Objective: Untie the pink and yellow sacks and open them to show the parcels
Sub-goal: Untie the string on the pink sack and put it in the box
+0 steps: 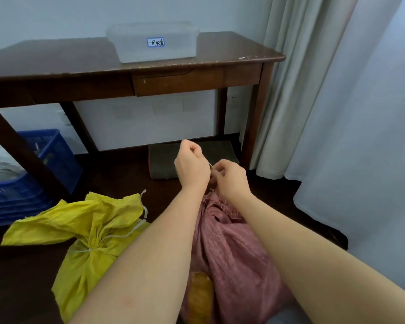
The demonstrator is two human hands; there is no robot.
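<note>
A pink woven sack (234, 249) stands on the dark floor between my forearms, its neck gathered just under my hands. My left hand (191, 163) and my right hand (229, 178) are both closed on a thin pale string (211, 165) stretched between them above the sack's neck. A yellow sack (89, 230) lies on the floor to the left, its neck cinched by a white string (89, 249) with loose ends trailing. Something orange (200, 293) shows low between the two sacks. No parcels are visible.
A dark wooden desk (84, 66) with a drawer stands ahead, carrying a clear plastic box (153, 43). A blue crate (33, 174) sits under its left side, a grey mat (164, 160) under the middle. Pale curtains (337, 113) hang on the right.
</note>
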